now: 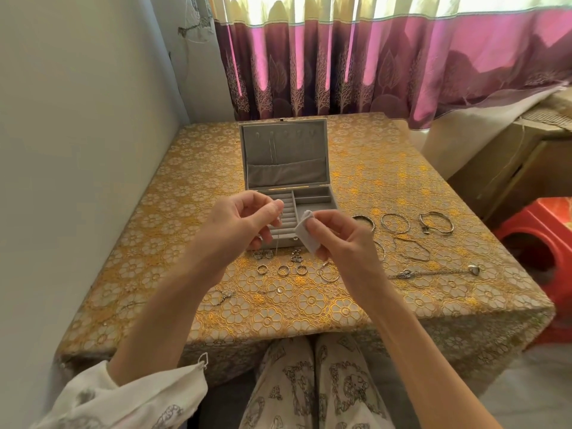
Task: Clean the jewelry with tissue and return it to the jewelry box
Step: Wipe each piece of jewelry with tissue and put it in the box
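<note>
Dangling from the left hand (244,221) over the open jewelry box (288,193), a thin chain (277,239) is pinched near its top; the right hand (334,236) pinches folded tissue (305,235). Light, limp, tangle-prone, I'd judge: hold one end and wipe downward.

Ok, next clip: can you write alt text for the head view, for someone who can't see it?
Above a gold floral tablecloth, a person's left hand pinches a thin chain while the right hand holds a folded white tissue. Behind them an open grey jewelry box stands; rings and bangles lie around it.
</note>
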### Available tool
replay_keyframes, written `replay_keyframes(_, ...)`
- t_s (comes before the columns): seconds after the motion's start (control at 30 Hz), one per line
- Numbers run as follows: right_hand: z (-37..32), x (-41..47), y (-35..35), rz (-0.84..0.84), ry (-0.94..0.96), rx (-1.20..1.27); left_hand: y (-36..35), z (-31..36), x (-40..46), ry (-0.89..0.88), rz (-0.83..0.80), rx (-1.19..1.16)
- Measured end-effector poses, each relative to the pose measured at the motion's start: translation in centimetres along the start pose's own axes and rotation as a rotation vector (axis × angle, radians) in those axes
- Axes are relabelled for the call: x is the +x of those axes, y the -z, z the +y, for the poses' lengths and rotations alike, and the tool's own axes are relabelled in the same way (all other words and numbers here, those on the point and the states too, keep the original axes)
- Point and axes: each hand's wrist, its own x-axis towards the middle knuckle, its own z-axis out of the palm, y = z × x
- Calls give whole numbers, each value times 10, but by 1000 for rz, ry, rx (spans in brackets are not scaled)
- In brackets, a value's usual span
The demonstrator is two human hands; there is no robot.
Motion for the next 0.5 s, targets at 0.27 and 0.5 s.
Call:
replay_keyframes(0.27, -1, 4, 0, -32, -12, 0, 0, 9, 0, -62, -16, 71)
replay_keyframes(0.5, -5, 8, -2, -159, 22, 105, 1, 12, 0, -118, -27, 123)
